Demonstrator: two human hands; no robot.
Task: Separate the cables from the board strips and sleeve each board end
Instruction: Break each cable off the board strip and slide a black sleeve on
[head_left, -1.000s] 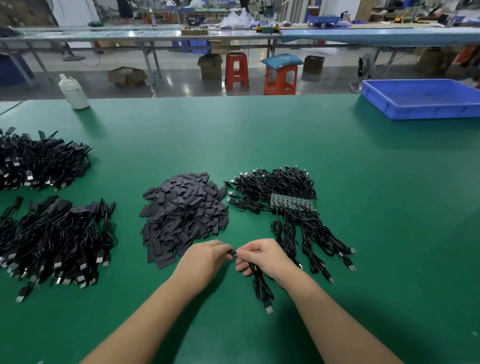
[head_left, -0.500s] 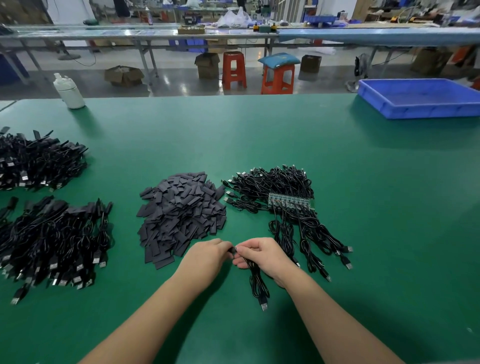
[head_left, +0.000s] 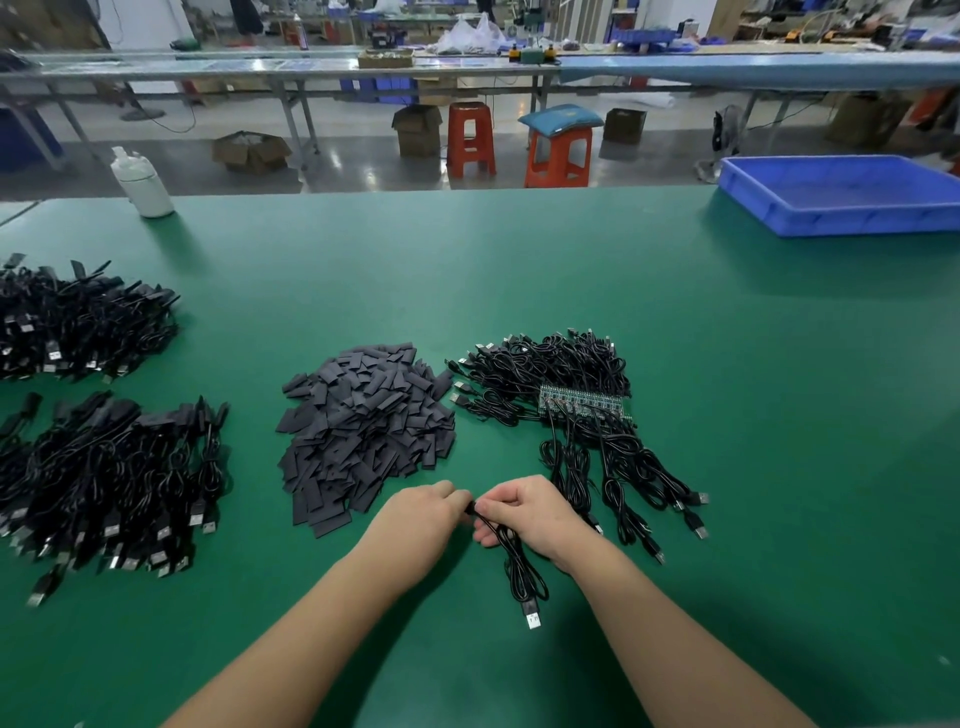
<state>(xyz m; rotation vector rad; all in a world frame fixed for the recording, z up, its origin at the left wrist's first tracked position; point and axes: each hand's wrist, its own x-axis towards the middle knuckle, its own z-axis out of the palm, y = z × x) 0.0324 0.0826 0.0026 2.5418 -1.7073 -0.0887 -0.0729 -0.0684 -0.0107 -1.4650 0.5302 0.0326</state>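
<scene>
Green matting covers the bench (head_left: 675, 322), and nearest the camera the two hands meet over it, knuckle to knuckle. The right hand (head_left: 530, 512) has its fingers curled round one black cable (head_left: 519, 571), whose looped length trails toward the viewer and ends in a metal plug lying on the mat. The left hand (head_left: 421, 514) is curled too, its fingertips pinching at something small and dark right where the cable's upper end comes out; whether that is a sleeve already over the board end cannot be made out. Judging from this, one freed cable is being sleeved. The next move seems to call for a steady push along the cable's axis, then setting the piece aside. Just beyond the left hand lies the heap of flat dark sleeves (head_left: 363, 426), within easy reach. Beside it, to the right, waits the tangle of unseparated cables (head_left: 561, 374) with a green board strip (head_left: 584, 402) across it. Off to the left sit two piles of black cables (head_left: 109, 478); they look like finished work. Farthest back stand a white bottle (head_left: 143, 182) and a blue tray (head_left: 841, 195).
</scene>
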